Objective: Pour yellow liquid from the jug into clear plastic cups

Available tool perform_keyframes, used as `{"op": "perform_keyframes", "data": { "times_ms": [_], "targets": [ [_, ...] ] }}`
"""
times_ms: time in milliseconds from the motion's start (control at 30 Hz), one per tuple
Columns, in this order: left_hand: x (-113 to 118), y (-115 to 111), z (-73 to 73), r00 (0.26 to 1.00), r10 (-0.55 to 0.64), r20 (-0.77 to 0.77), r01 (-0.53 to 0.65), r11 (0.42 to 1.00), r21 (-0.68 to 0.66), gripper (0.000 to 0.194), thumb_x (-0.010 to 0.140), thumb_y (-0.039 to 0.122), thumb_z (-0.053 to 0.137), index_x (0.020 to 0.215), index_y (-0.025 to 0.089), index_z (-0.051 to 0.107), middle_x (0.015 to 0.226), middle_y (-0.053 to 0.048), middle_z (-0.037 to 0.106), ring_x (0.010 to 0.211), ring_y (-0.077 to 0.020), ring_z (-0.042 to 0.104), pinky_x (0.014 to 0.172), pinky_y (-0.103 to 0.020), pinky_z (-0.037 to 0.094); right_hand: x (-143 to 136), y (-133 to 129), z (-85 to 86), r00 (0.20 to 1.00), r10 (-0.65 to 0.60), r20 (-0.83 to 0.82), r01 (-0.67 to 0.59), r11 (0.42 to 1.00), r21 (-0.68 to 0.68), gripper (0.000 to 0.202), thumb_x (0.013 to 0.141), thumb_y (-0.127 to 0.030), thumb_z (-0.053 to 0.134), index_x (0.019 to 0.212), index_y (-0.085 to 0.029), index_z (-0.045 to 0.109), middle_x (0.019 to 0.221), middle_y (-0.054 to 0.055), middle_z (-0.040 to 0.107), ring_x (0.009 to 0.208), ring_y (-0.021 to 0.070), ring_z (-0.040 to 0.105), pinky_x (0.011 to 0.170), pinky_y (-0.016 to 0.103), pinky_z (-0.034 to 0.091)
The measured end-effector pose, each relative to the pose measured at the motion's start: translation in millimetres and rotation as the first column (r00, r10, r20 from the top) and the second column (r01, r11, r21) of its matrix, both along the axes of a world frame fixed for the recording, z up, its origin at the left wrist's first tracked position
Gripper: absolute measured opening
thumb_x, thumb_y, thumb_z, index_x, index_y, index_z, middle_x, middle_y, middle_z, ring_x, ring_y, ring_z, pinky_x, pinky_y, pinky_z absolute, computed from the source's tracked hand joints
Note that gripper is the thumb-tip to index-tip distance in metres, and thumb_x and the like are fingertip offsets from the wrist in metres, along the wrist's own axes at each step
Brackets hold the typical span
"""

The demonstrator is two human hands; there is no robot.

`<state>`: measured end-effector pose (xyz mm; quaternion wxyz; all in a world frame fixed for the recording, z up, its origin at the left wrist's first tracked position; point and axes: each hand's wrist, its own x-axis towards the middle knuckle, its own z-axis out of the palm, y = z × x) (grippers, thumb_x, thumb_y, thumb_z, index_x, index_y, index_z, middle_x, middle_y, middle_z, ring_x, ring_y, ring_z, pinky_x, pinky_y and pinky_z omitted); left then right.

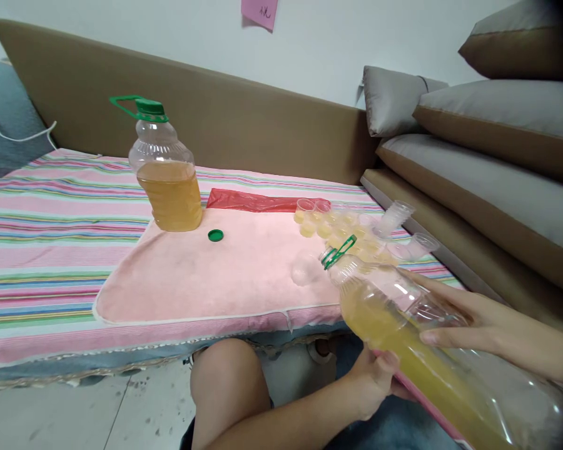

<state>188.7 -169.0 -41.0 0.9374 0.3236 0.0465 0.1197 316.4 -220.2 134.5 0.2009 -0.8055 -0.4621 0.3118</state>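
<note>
A large clear bottle of yellow liquid [394, 331] lies tilted at the right, its open mouth pointing left over the pink mat. My left hand [373, 378] grips it from below near the shoulder. On its upper side, my right hand [469, 322] holds the body. Just beneath the mouth is an empty-looking clear cup [304, 269]. Behind it stand several small cups with yellow liquid [326, 228]. A second, capped bottle [171, 194] stands upright at the left, and a green cap [215, 235] lies on the mat.
The pink mat [178, 281] covers part of a striped bedspread [23, 250]. A red plastic bag [253, 201] lies behind it. Stacked clear cups [394, 217] rest right of the filled ones. Grey cushions [497, 162] are piled at the right.
</note>
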Motion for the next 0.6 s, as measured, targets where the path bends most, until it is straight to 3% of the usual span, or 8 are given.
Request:
{"op": "perform_keyframes", "data": {
  "times_ms": [167, 267, 467, 600],
  "targets": [
    [-1.8, -0.4, -0.1, 1.000, 0.001, 0.010, -0.001, 1.000, 0.005, 0.106, 0.046, 0.089, 0.064, 0.126, 0.020, 0.059, 0.112, -0.017, 0.068, 0.095, -0.0328, 0.069, 0.070, -0.040, 0.056, 0.2, 2.0, -0.1, 0.995, 0.019, -0.094, -0.024, 0.998, -0.051, 0.088, 0.075, -0.056, 0.070, 0.151, -0.040, 0.029, 0.160, -0.010, 0.029, 0.148, 0.0264, 0.023, 0.121, 0.038, 0.020],
    [-2.1, -0.3, 1.1, 1.000, 0.003, 0.017, -0.003, 1.000, 0.007, 0.110, 0.044, 0.089, 0.064, 0.129, 0.019, 0.057, 0.113, -0.019, 0.068, 0.095, -0.0335, 0.069, 0.070, -0.040, 0.056, 1.2, 1.4, -0.9, 0.996, 0.021, -0.085, -0.025, 0.999, -0.047, 0.089, 0.075, -0.057, 0.070, 0.151, -0.039, 0.028, 0.160, -0.009, 0.028, 0.148, 0.0275, 0.023, 0.121, 0.039, 0.021],
    [-1.2, -1.1, 2.9, 0.999, 0.021, 0.038, -0.020, 1.000, -0.010, 0.112, 0.044, 0.090, 0.064, 0.131, 0.019, 0.054, 0.118, -0.020, 0.066, 0.099, -0.0370, 0.067, 0.080, -0.054, 0.055, 4.1, 3.2, -3.1, 1.000, 0.011, -0.026, -0.013, 0.999, -0.051, 0.091, 0.073, -0.058, 0.071, 0.151, -0.037, 0.030, 0.160, -0.006, 0.028, 0.146, 0.0299, 0.027, 0.119, 0.041, 0.025],
    [-1.3, -1.5, 1.3, 0.998, 0.028, 0.057, -0.026, 0.999, -0.030, 0.105, 0.050, 0.087, 0.064, 0.132, 0.021, 0.055, 0.119, -0.020, 0.066, 0.101, -0.0373, 0.067, 0.079, -0.054, 0.055, 3.8, 5.3, -2.3, 0.999, 0.017, -0.033, -0.018, 0.999, -0.032, 0.088, 0.073, -0.057, 0.072, 0.150, -0.039, 0.033, 0.158, -0.007, 0.033, 0.145, 0.0301, 0.028, 0.119, 0.040, 0.025]
  ]
}}
